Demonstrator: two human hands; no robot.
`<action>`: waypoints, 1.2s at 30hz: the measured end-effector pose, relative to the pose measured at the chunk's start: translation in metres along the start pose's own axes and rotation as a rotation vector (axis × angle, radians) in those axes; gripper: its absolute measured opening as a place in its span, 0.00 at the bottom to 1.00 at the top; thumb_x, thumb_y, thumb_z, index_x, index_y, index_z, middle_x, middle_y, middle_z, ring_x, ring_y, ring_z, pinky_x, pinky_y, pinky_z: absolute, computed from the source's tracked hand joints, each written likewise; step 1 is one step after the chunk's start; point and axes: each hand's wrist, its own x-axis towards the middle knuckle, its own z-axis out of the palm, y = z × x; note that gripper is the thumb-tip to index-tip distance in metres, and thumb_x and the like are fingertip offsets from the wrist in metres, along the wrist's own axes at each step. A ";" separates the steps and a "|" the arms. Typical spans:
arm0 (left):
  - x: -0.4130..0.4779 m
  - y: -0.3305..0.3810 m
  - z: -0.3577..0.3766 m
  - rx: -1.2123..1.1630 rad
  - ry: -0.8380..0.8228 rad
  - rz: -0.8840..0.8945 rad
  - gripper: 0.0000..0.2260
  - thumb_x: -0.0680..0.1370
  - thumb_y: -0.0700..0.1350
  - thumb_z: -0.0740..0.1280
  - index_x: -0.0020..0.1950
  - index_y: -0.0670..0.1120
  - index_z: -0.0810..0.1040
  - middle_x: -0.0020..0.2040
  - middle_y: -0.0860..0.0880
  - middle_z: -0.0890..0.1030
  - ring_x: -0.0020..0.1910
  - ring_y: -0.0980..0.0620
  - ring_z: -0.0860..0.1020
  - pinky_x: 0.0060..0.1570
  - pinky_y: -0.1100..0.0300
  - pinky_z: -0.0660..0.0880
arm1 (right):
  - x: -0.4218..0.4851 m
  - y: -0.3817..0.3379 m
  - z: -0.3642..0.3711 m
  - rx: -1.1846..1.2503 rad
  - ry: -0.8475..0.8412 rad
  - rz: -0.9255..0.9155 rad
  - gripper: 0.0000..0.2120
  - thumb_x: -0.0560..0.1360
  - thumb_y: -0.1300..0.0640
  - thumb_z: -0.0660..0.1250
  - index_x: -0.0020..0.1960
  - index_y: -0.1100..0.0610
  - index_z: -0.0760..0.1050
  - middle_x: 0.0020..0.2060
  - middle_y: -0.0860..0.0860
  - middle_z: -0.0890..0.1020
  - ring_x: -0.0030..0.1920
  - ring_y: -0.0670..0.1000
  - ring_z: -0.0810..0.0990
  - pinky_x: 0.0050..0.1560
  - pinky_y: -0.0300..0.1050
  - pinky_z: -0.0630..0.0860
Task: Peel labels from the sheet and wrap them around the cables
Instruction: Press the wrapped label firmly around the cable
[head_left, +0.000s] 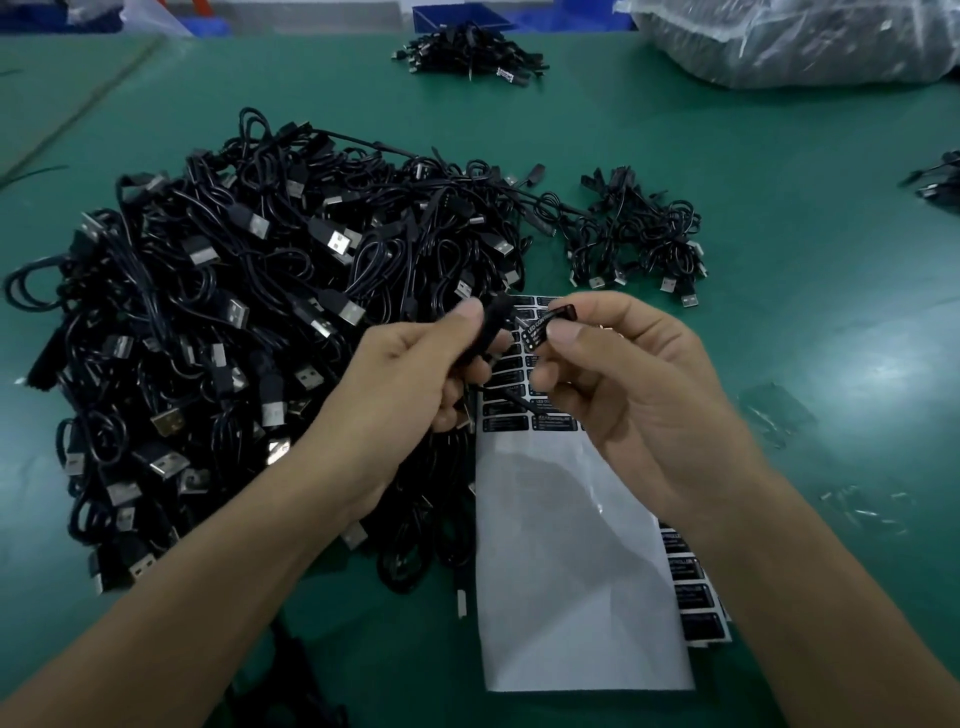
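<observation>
Label (545, 325): peeled, held in the air above the top of the sheet (571, 545), pinched by thumb and fingertips of right grip (639, 395). Black, white print, part curled.
Cable (491, 332): dark body clasped in left grip (415, 384), fingers curled round it; thin lead is seen trailing down over the label rows. Label and cable very near; whether contact is made cannot be told.

Risks (judged):
- Label may be laid on skew, as it is held by one end only and sags.
- Adhesive side may be fouled by fingertips, or the label folded onto itself before wrap.
- Trailing lead may be snagged on the cable pile (234, 312) just beside the left wrist, dragging others along.
- Sheet may be shifted by the right forearm, which hangs above it.

Edges/room:
- Left: crowded by pile, tight vs. sheet's left edge.
- Right: open green surface (779, 338); a second sheet (696, 603) is tucked under, scraps (862, 509) further out.
- Ahead: small bundle (634, 244), apart from the sheet.
</observation>
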 end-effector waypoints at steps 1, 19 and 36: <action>0.000 0.002 0.000 -0.021 -0.006 -0.030 0.19 0.83 0.55 0.61 0.39 0.56 0.88 0.32 0.55 0.78 0.28 0.61 0.70 0.27 0.68 0.69 | 0.000 0.001 0.000 -0.009 0.015 0.008 0.06 0.70 0.62 0.73 0.40 0.51 0.84 0.36 0.51 0.85 0.33 0.48 0.82 0.37 0.39 0.75; 0.003 -0.005 -0.006 -0.100 -0.093 -0.018 0.15 0.62 0.44 0.76 0.48 0.44 0.87 0.38 0.46 0.85 0.34 0.56 0.80 0.35 0.68 0.77 | -0.001 0.000 0.001 -0.041 0.064 0.031 0.04 0.65 0.58 0.75 0.39 0.51 0.85 0.36 0.54 0.86 0.36 0.47 0.85 0.36 0.35 0.77; -0.002 -0.004 0.000 0.085 -0.017 0.043 0.04 0.73 0.37 0.75 0.44 0.46 0.86 0.38 0.48 0.85 0.34 0.58 0.81 0.36 0.68 0.77 | 0.000 0.001 -0.001 -0.243 0.167 -0.032 0.10 0.72 0.68 0.73 0.39 0.53 0.83 0.31 0.50 0.82 0.32 0.45 0.78 0.32 0.35 0.74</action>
